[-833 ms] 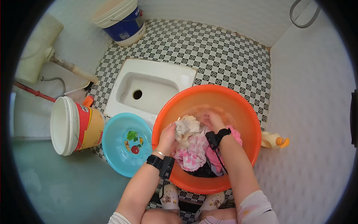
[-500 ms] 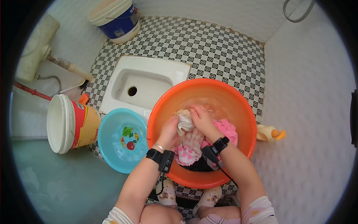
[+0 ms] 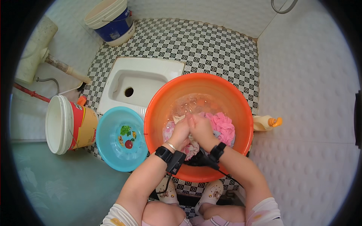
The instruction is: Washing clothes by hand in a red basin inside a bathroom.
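Inside a large orange basin (image 3: 247,120) of water, my left hand (image 3: 181,132) and my right hand (image 3: 201,130) are closed and pressed together. A wet whitish garment (image 3: 193,147) is gripped between them, its cream and pink-patterned folds showing below and beside the fingers. Most of what lies within the grip is hidden by the hands. A bright pink cloth (image 3: 223,126) is bunched just right of my right hand. Under my wrists, a dark cloth (image 3: 194,160) lies at the near side of the basin.
A light blue basin (image 3: 107,154) stands left, beside a red-and-yellow bucket (image 3: 81,128) tipped toward me. Behind are a white squat toilet (image 3: 109,84) and a blue-and-white bucket (image 3: 115,28). A cream pump bottle (image 3: 262,123) lies right of the orange basin, near the wall.
My hands have come together and moved slightly nearer to me, and the whitish garment is now mostly covered by them. The view has shifted a little.
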Motion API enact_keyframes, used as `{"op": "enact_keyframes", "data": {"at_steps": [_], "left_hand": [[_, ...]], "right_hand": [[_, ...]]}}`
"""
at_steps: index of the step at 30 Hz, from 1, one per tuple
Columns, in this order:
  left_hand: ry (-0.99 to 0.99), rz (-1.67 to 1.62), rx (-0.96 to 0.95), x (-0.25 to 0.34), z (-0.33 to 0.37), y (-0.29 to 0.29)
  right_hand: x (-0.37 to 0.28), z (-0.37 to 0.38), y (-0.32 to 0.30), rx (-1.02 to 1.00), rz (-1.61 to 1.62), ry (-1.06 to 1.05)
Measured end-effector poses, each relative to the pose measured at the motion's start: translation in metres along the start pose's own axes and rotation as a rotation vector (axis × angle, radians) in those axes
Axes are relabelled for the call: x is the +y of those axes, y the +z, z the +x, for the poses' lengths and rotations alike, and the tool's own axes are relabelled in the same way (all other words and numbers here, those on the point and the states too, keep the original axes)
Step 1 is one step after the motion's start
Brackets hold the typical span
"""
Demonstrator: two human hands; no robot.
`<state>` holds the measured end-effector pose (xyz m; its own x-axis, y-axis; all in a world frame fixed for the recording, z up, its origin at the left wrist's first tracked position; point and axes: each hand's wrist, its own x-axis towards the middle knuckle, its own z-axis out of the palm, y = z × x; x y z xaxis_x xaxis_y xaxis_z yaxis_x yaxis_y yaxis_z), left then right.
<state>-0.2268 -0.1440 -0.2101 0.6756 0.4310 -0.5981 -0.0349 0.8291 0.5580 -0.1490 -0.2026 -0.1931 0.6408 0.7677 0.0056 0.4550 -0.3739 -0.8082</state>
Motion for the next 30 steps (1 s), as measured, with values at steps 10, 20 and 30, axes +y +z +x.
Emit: {"op": "enact_keyframes", "data": {"at_steps": [10, 20, 30], "left_hand": [[-0.09, -0.153, -0.136, 0.013, -0.007, -0.011], [-0.084, 0.032, -0.068, 0.023, -0.011, -0.017], [-0.006, -0.097, -0.119, 0.011, -0.015, -0.007]], "right_hand": [[-0.017, -0.017, -0.009, -0.115, 0.02, -0.221], [-0.032, -0.009, -0.023, -0.163, 0.185, 0.002], [-0.02, -0.014, -0.017, -0.055, 0.008, -0.133]]}}
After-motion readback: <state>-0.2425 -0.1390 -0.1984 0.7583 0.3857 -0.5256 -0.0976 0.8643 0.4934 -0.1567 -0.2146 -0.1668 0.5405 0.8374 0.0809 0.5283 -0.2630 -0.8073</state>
